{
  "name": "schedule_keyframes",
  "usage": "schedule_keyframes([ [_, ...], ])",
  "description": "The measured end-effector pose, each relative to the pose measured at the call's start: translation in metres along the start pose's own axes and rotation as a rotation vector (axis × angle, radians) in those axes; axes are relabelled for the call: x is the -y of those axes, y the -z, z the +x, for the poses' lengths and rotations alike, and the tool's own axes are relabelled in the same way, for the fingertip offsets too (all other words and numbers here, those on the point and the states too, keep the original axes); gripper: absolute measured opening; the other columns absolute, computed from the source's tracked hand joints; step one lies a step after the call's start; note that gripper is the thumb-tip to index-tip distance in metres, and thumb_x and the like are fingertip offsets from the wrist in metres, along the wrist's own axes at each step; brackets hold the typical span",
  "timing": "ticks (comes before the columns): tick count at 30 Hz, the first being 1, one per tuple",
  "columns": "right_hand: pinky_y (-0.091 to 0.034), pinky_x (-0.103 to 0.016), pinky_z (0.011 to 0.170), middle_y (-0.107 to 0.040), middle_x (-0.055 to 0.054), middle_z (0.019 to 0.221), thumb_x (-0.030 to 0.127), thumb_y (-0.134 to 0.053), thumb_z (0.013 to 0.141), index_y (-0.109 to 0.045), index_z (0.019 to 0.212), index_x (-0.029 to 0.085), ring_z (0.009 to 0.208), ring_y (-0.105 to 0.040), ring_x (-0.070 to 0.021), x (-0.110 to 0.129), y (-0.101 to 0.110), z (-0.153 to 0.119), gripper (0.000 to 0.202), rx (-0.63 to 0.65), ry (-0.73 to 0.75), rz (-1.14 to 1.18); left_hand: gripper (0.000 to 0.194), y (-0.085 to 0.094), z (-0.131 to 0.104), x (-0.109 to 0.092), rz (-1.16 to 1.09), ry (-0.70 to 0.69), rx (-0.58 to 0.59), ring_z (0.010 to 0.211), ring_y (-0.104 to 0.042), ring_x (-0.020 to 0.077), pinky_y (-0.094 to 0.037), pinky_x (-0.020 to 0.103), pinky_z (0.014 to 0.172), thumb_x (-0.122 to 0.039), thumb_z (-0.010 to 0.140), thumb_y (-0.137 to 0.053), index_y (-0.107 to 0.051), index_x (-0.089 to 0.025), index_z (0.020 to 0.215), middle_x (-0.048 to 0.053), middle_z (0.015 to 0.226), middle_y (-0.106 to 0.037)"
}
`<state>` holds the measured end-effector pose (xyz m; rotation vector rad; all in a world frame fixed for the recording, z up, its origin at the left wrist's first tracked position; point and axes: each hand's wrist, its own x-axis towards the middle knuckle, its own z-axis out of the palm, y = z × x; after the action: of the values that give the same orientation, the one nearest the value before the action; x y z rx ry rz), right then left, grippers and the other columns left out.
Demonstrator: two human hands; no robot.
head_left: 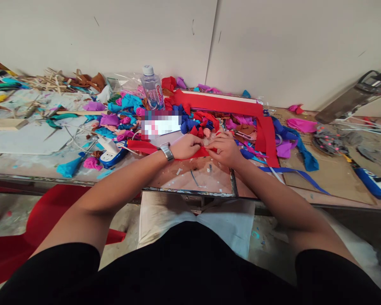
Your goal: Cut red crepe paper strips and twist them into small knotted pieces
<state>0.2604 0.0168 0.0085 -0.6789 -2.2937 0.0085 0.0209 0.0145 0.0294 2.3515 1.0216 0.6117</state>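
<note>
Close together at the table's front middle, both hands pinch a red strip [199, 153] of thin crinkled material, paper or cloth. My left hand [186, 146], with a metal watch [167, 151] on the wrist, has its fingers curled and closed on the strip's left part. My right hand [225, 149] meets it from the right, thumb and fingers pressed together at the strip. The exact fold between the fingertips is hard to make out. Just behind the hands lie bunched red and blue pieces [190, 123] and a small pink rosette [207, 133].
A lit phone screen [165, 126], partly blurred, lies left of the hands, with a water bottle [153, 89] behind. Long red strips [216, 103] stretch across the back. A power strip [113, 156] sits left; a dark tumbler [349, 97] leans at right. A blue ribbon [300, 173] trails rightward.
</note>
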Motion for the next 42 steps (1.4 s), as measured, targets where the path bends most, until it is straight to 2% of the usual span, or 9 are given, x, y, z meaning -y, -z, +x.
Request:
schedule_keyframes([
  [7, -0.042, -0.048, 0.097, -0.087, -0.001, 0.096, 0.024, -0.07, 0.098, -0.085, 0.097, 0.028, 0.095, -0.073, -0.0238, 0.0004, 0.0013, 0.0001, 0.016, -0.007, -0.029, -0.013, 0.031, 0.0023, -0.0029, -0.0061, 0.267, -0.02, -0.025, 0.062, -0.058, 0.0176, -0.039, 0.033, 0.067, -0.024, 0.089, -0.053, -0.082, -0.016, 0.094, 0.007, 0.076, -0.075],
  [14, -0.041, -0.051, 0.101, -0.086, -0.001, 0.092, 0.025, -0.071, 0.096, -0.085, 0.09, 0.029, 0.093, -0.073, -0.0251, 0.0024, 0.0025, 0.0008, 0.016, 0.009, -0.053, -0.02, 0.035, 0.0018, -0.0016, -0.0021, 0.425, 0.023, -0.019, 0.077, -0.072, 0.0234, -0.044, 0.035, 0.072, -0.021, 0.092, -0.051, -0.084, -0.017, 0.103, 0.011, 0.092, -0.082],
  [23, -0.042, -0.05, 0.097, -0.087, -0.002, 0.092, 0.024, -0.071, 0.094, -0.084, 0.088, 0.028, 0.095, -0.074, -0.0258, 0.0015, 0.0029, 0.0007, 0.015, -0.009, -0.084, -0.033, 0.034, 0.0084, -0.0025, -0.0068, 0.483, 0.103, -0.063, 0.082, -0.072, 0.0263, -0.045, 0.036, 0.073, -0.022, 0.092, -0.051, -0.083, -0.017, 0.1, 0.013, 0.095, -0.082],
  [28, -0.042, -0.05, 0.097, -0.086, -0.002, 0.091, 0.023, -0.072, 0.094, -0.084, 0.089, 0.028, 0.094, -0.074, -0.0255, 0.0009, 0.0021, 0.0002, 0.014, 0.003, -0.068, -0.013, 0.032, 0.0059, -0.003, -0.0078, 0.47, 0.048, -0.044, 0.084, -0.072, 0.0263, -0.043, 0.036, 0.072, -0.023, 0.091, -0.051, -0.081, -0.017, 0.097, 0.013, 0.097, -0.082],
  [34, -0.044, -0.048, 0.097, -0.086, -0.002, 0.09, 0.027, -0.073, 0.097, -0.084, 0.089, 0.028, 0.091, -0.072, -0.0247, -0.0013, -0.0013, -0.0007, 0.014, 0.028, -0.057, 0.005, 0.026, -0.0004, -0.0023, -0.0064, 0.387, -0.042, 0.005, 0.07, -0.064, 0.0219, -0.037, 0.035, 0.067, -0.027, 0.091, -0.054, -0.078, -0.017, 0.088, 0.01, 0.08, -0.077],
  [42, -0.048, -0.047, 0.093, -0.085, -0.003, 0.092, 0.024, -0.07, 0.096, -0.085, 0.09, 0.028, 0.092, -0.073, -0.0254, -0.0012, -0.0007, -0.0003, 0.016, 0.039, -0.041, 0.019, 0.021, 0.0014, -0.0024, -0.0093, 0.299, -0.028, -0.012, 0.06, -0.053, 0.0174, -0.032, 0.034, 0.064, -0.024, 0.089, -0.056, -0.075, -0.017, 0.084, 0.007, 0.072, -0.071],
])
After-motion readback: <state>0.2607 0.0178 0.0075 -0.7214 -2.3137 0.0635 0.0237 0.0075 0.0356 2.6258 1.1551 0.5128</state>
